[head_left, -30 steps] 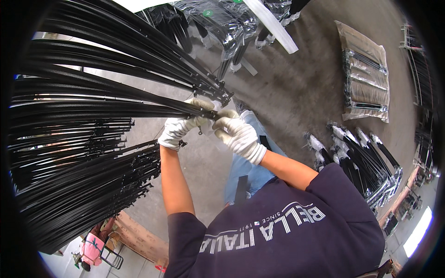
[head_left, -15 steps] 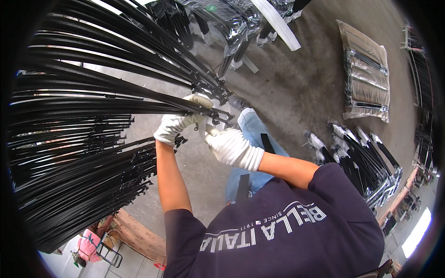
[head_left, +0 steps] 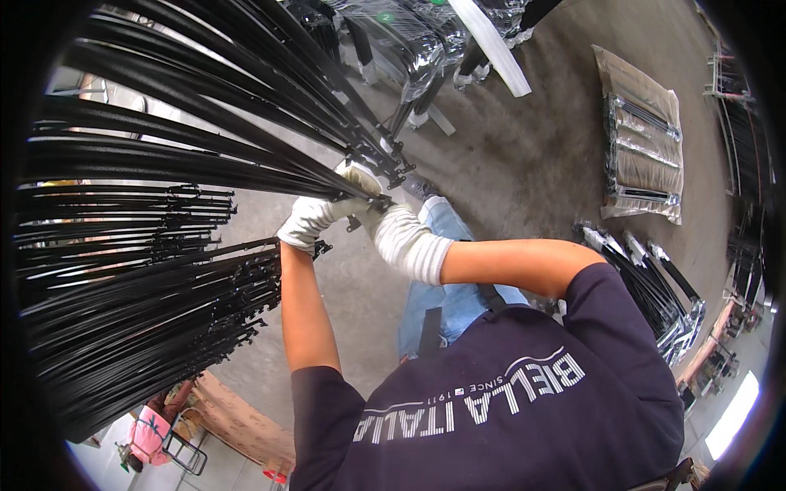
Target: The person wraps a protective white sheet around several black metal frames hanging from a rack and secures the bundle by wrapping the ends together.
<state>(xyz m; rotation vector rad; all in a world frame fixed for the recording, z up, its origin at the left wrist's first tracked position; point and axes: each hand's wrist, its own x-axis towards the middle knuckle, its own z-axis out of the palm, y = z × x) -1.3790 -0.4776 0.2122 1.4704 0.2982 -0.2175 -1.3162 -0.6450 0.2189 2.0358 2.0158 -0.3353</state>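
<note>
Black metal tubes (head_left: 246, 157) with small brackets at their ends come in from the left in a fanned bundle. My left hand (head_left: 323, 214), in a white knit glove, is closed round a few of them close to their ends. Against these ends lies my right hand (head_left: 405, 239), also gloved in white. Its fingers are curled in beside the left hand, mostly hidden, and what they hold cannot be made out. Just beyond my hands more tube ends with brackets (head_left: 393, 159) stick out.
Many more black tubes (head_left: 155, 303) are stacked at lower left. Film-wrapped black parts (head_left: 409, 37) stand at the top. A flat wrapped package (head_left: 647, 135) and bundled wrapped tubes (head_left: 647, 270) lie on the floor at right. A person in pink (head_left: 150, 434) is at far lower left.
My right hand has moved up against the tube ends and its forearm has swung higher. The white sheet-like material between my hands no longer shows. The left hand keeps its hold.
</note>
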